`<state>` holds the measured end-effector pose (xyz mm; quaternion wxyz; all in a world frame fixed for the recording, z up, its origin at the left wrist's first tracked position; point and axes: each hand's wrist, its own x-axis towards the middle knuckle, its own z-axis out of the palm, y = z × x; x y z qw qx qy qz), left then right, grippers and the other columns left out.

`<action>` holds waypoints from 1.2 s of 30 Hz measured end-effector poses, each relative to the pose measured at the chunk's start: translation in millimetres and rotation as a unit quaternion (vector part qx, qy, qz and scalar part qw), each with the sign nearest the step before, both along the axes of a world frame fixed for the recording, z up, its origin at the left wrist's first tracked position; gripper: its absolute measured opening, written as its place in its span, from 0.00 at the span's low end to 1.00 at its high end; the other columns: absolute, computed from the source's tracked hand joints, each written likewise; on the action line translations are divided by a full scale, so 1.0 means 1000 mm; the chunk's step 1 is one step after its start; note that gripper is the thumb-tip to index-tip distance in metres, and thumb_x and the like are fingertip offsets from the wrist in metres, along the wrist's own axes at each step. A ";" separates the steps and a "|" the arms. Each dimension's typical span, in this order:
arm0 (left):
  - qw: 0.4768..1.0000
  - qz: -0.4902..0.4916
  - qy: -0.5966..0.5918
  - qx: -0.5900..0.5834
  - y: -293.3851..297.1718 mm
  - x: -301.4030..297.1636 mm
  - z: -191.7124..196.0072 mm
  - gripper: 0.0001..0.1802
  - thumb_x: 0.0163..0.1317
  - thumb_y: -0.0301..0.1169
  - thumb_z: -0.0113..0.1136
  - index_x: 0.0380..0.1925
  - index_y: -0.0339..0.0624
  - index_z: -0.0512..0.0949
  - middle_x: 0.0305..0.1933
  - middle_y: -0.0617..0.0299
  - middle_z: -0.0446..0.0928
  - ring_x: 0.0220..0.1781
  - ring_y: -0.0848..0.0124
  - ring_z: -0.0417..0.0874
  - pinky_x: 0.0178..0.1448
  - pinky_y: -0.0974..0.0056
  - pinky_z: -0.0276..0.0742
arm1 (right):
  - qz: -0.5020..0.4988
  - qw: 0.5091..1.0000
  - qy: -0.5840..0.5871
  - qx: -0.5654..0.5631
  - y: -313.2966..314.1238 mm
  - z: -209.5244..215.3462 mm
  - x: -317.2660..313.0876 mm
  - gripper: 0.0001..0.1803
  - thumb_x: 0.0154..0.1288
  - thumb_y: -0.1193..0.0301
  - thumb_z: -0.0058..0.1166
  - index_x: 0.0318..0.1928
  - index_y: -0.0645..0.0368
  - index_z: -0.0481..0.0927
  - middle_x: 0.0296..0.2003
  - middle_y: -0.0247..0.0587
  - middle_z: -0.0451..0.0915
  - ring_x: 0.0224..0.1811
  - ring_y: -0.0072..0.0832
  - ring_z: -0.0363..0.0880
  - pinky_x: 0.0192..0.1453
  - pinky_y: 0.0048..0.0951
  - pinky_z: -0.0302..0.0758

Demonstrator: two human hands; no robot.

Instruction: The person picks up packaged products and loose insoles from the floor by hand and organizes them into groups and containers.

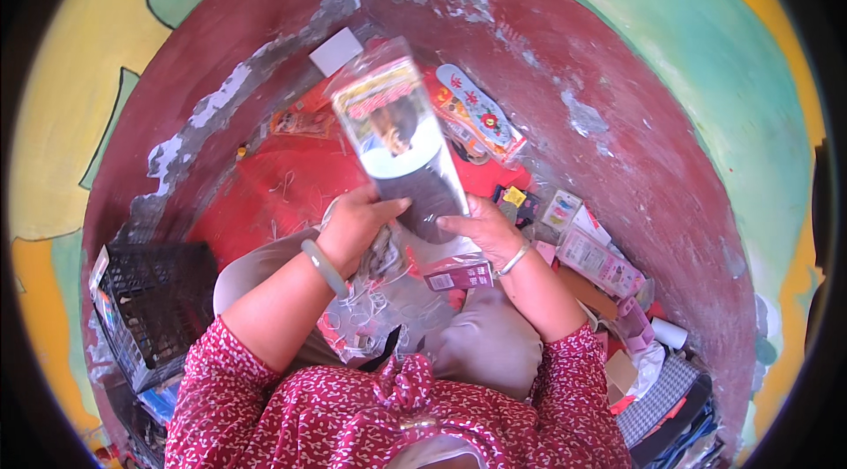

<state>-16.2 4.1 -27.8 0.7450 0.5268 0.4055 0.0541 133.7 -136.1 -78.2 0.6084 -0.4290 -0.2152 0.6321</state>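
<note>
I hold a clear packet [401, 147] up with both hands, my left hand [353, 220] and right hand [481, 231] gripping its lower end. A black crate [154, 306] sits to my left, and a red cloth [265, 191] lies on the floor.

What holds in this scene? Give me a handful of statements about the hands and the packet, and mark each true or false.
1. Both hands grip one clear plastic packet with a dark item inside. True.
2. The left hand wears a pale green bangle at the wrist. True.
3. The black plastic crate stands at the person's right. False: it stands at the left.
4. The right hand rests flat on the red cloth. False: it holds the packet's lower edge.
5. A patterned shoe insole lies beyond the packet. True.
</note>
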 end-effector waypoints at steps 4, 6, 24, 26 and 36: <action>0.994 0.102 0.019 -0.037 -0.002 0.000 0.024 0.21 0.60 0.24 0.52 0.53 0.30 0.65 0.42 0.56 0.77 0.28 0.73 0.79 0.30 0.70 0.76 | -0.001 0.996 -0.082 -0.041 -0.012 -0.043 0.022 0.23 0.57 0.78 0.52 0.55 0.63 0.70 0.47 0.35 0.75 0.50 0.23 0.72 0.58 0.26 0.65; 0.989 0.105 -0.039 -0.097 0.003 -0.003 0.037 0.20 0.61 0.24 0.49 0.54 0.33 0.64 0.41 0.55 0.77 0.26 0.74 0.78 0.26 0.71 0.75 | 0.002 0.984 -0.159 -0.084 -0.023 -0.060 0.043 0.25 0.56 0.79 0.50 0.57 0.63 0.68 0.48 0.35 0.75 0.50 0.23 0.72 0.57 0.26 0.65; 0.983 0.050 0.029 -0.176 0.026 0.011 0.069 0.11 0.61 0.23 0.44 0.41 0.32 0.73 0.38 0.50 0.78 0.23 0.75 0.74 0.30 0.74 0.71 | 0.015 0.453 -0.826 -0.334 0.107 -0.219 0.176 0.30 0.61 0.70 0.37 0.66 0.42 0.55 0.64 0.42 0.57 0.68 0.38 0.52 0.66 0.45 0.50; 0.983 0.036 0.010 -0.182 0.032 0.014 0.066 0.12 0.63 0.21 0.43 0.44 0.32 0.73 0.39 0.52 0.78 0.25 0.77 0.76 0.31 0.75 0.73 | 0.054 0.489 -0.795 -0.354 0.107 -0.235 0.182 0.32 0.62 0.68 0.34 0.68 0.42 0.49 0.66 0.45 0.53 0.70 0.41 0.46 0.69 0.43 0.46; 0.987 0.085 -0.004 -0.136 0.007 0.028 0.069 0.11 0.61 0.25 0.46 0.40 0.30 0.73 0.34 0.50 0.78 0.18 0.73 0.71 0.27 0.72 0.68 | -0.101 0.690 -0.630 -0.341 0.042 -0.179 0.176 0.38 0.54 0.60 0.52 0.65 0.49 0.53 0.66 0.46 0.51 0.70 0.39 0.47 0.69 0.44 0.49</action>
